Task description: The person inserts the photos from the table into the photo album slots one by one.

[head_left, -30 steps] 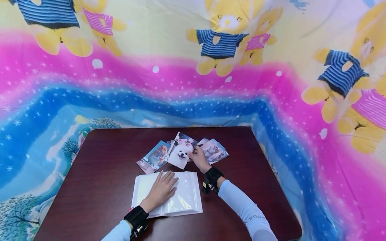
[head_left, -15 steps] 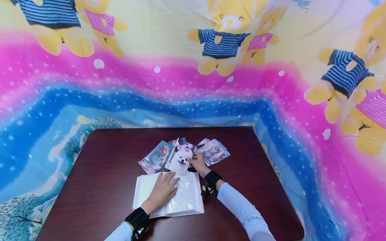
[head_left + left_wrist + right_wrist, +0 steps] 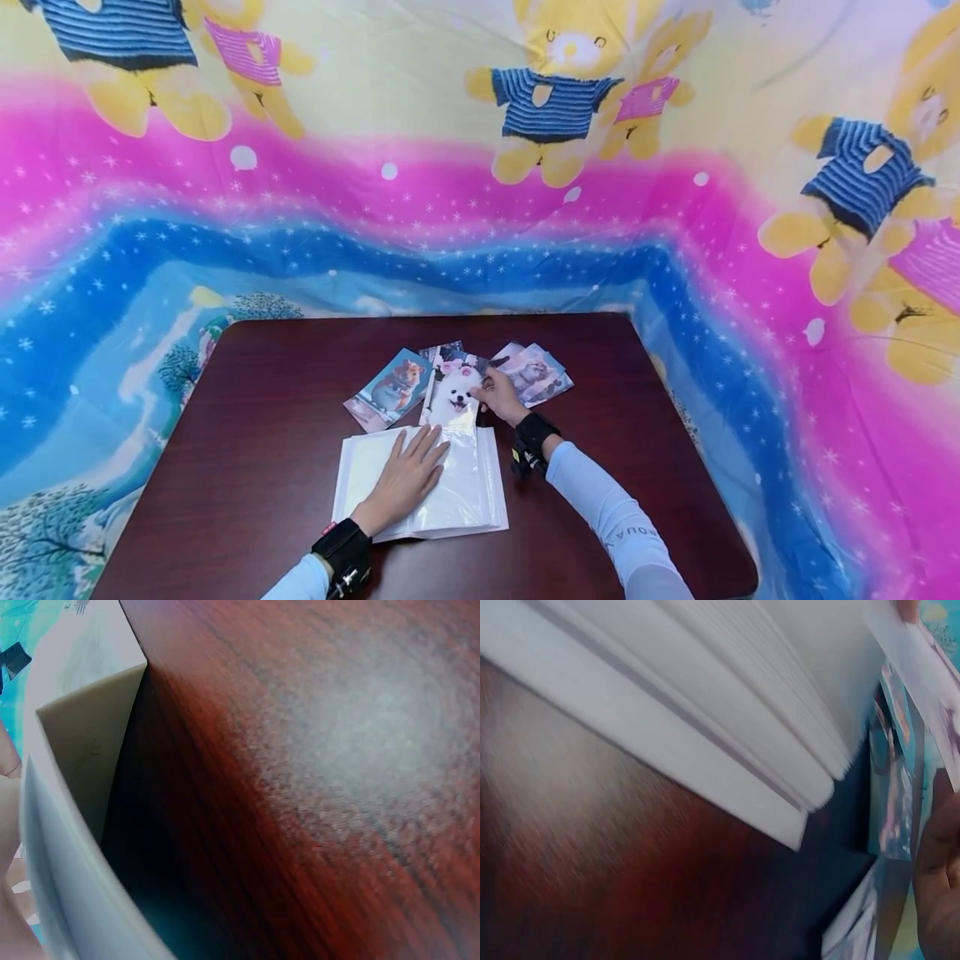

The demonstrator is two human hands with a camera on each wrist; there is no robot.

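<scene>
A photo of a white dog with pink flowers [image 3: 453, 396] is pinched at its right side by my right hand [image 3: 504, 398]. Its lower end meets the top edge of an open photo album [image 3: 461, 500] with clear pockets; I cannot tell how much of it lies inside a pocket. My left hand [image 3: 408, 477] rests on the album with fingers spread, the fingertips near the photo's lower end. The right wrist view shows the album's stacked page edges [image 3: 727, 705] and part of the right hand [image 3: 939, 877]. A white album cover [image 3: 90, 735] stands along the left wrist view's left side.
Behind the album lie a hamster photo [image 3: 397, 387] overlapping a pinkish one on the left, and overlapping photos [image 3: 532, 373] on the right. Another photo [image 3: 442, 350] is partly hidden behind the dog photo. A patterned cloth [image 3: 420, 267] hangs around the dark wooden table [image 3: 262, 400].
My right hand has brought the dog photo down toward me and straightened it, so its lower end now meets the album's top edge. The left hand has stayed on the album.
</scene>
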